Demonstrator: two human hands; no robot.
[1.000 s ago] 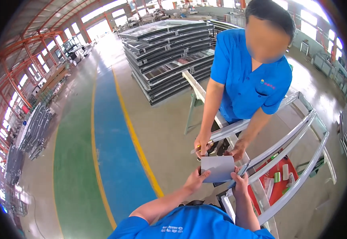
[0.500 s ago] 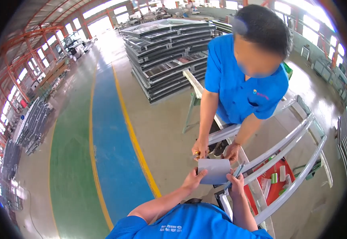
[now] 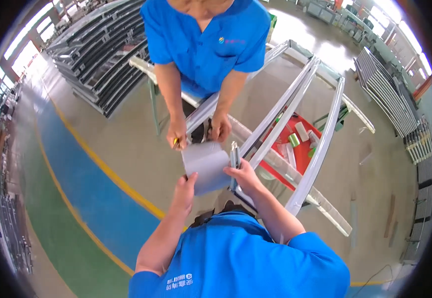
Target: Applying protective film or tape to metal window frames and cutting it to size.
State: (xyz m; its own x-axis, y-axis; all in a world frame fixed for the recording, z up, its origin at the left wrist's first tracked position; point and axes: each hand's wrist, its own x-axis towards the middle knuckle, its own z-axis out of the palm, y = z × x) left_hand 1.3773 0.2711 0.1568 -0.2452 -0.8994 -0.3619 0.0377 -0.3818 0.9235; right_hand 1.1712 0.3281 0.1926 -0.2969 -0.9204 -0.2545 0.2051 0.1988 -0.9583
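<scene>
- Grey sheet (image 3: 206, 168): one, bent in a curve, held in the air in front of the wearer's waist, between the wearer and a co-worker.
- Left hand (image 3: 184, 190): at the near left edge of the sheet; thumb on the upper face, pinching the edge; other fingers mostly hidden, their spacing cannot be told.
- Right hand (image 3: 245, 177): at the right edge of the sheet; thumb reaching onto it; other fingers bent, partly hidden behind the tool.
- Silver tool (image 3: 235, 155): one, slim, standing upright at the right hand, beside the sheet; exact kind unclear.
- Co-worker (image 3: 206, 49): blue short-sleeved shirt, facing the wearer, both hands near the far edge of the sheet.
- Yellow item (image 3: 176, 142): one, small, in the co-worker's hand on the picture's left; kind unclear.
- Metal frame (image 3: 329, 130): one, pale, long bars, right of the sheet.
- Red tray (image 3: 303, 158): one, below the frame, holding a green roll (image 3: 294, 140) and a white roll (image 3: 301, 131).
- Stacked frames (image 3: 102, 54): dark, on the floor, upper left.
- Blue floor lane (image 3: 84, 164): one, yellow-edged, left.
</scene>
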